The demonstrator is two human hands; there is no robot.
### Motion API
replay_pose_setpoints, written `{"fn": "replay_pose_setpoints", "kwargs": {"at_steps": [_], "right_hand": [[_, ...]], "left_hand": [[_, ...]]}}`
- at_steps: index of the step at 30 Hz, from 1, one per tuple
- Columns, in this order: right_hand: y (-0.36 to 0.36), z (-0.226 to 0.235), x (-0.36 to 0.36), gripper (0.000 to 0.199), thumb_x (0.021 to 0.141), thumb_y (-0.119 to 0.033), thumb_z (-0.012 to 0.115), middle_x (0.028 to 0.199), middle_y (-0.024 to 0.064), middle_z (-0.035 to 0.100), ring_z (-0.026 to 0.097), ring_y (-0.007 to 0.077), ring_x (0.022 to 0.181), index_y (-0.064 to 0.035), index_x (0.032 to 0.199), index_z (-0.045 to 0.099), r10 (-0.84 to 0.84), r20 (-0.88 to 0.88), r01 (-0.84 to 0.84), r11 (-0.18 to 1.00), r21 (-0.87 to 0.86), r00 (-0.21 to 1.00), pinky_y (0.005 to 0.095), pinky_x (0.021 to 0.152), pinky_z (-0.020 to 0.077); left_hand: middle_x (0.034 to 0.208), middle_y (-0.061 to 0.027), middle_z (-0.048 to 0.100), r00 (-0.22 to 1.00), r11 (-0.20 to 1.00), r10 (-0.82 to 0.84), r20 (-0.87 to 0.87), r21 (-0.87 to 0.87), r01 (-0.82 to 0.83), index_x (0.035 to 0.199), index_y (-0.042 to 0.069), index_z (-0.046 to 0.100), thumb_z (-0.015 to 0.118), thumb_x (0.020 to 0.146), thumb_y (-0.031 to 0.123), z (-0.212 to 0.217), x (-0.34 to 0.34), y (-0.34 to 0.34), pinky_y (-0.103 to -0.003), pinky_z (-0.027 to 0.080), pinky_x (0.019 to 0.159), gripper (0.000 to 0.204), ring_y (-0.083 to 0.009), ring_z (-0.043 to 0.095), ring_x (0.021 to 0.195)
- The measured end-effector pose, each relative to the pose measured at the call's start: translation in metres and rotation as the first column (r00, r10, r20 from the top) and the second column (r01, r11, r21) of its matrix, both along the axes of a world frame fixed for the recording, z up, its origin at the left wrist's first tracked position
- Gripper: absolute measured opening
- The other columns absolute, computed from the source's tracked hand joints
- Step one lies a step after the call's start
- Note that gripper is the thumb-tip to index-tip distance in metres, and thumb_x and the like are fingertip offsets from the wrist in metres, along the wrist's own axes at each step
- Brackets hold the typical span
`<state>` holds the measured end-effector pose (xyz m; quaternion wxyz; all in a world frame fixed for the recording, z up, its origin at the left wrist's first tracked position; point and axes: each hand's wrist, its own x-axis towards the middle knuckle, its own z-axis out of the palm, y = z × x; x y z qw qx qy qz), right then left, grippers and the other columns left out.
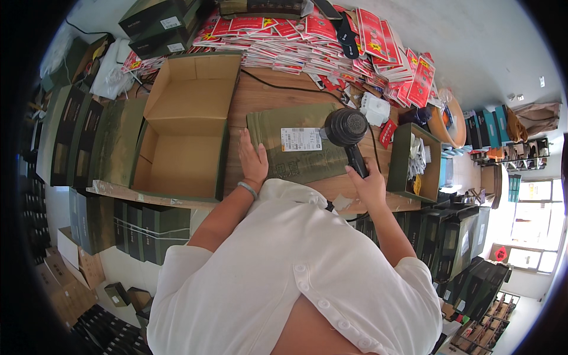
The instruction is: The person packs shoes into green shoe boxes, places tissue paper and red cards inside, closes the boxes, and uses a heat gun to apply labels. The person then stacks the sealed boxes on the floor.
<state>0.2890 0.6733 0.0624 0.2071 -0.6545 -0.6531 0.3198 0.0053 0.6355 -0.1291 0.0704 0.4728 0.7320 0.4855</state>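
Observation:
A flat olive-green shoebox lid or closed box (266, 125) lies on the wooden table before me, with a white printed label (300, 139) stuck on its top. My right hand (368, 180) grips the handle of a black hair dryer (348, 127), whose nozzle points left at the label's right edge. My left hand (253, 157) lies against the left side of the green box, fingers stretched out and holding nothing. To its left stands an open box (180, 157) with a bare brown cardboard inside and its lid tipped back.
Stacks of red and white printed cards (284, 50) line the table's back. A small open green box (408, 148) with packets stands at the right. Dark green shoeboxes (71, 136) fill the left end, and more are stacked below. The dryer's black cord (284, 87) crosses the table.

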Motion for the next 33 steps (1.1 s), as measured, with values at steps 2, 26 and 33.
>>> {"fn": "replay_pose_setpoints", "kwargs": {"at_steps": [2,26,33], "right_hand": [[0.008,-0.008,0.002,0.044,0.081,-0.036,0.076,0.065,0.0028,0.054,0.047,0.0085,0.050,-0.0025,0.105,0.059,-0.002,-0.080,-0.001,0.999,-0.035,0.997,0.0270,0.047,0.0390],[0.011,-0.014,-0.051,0.051,0.080,-0.038,0.077,0.069,0.0068,0.059,0.054,0.0131,0.059,-0.0008,0.109,0.059,0.057,-0.202,-0.087,0.985,-0.147,0.978,0.0302,0.053,0.0439],[-0.001,-0.010,-0.023,0.049,0.079,-0.040,0.076,0.080,0.0136,0.066,0.062,0.0234,0.071,-0.0031,0.105,0.059,0.026,-0.060,-0.036,0.986,-0.166,0.998,0.0345,0.065,0.0478]], "left_hand": [[0.148,-0.0285,0.030,1.000,1.000,0.004,-0.015,-0.003,-0.004,0.148,-0.003,0.023,0.044,0.097,0.027,-0.001,0.000,0.000,-0.051,0.021,0.114,0.064,-0.0421,0.029,0.139],[0.148,-0.0279,0.030,1.000,1.000,-0.001,0.011,0.014,0.001,0.147,-0.004,0.024,0.044,0.097,0.027,0.001,0.001,-0.001,-0.050,0.021,0.114,0.062,-0.0421,0.029,0.138],[0.148,-0.0277,0.030,0.999,1.000,-0.001,0.036,0.019,0.001,0.147,-0.004,0.024,0.045,0.096,0.025,0.000,0.001,-0.001,-0.050,0.022,0.114,0.062,-0.0428,0.029,0.138]]}}
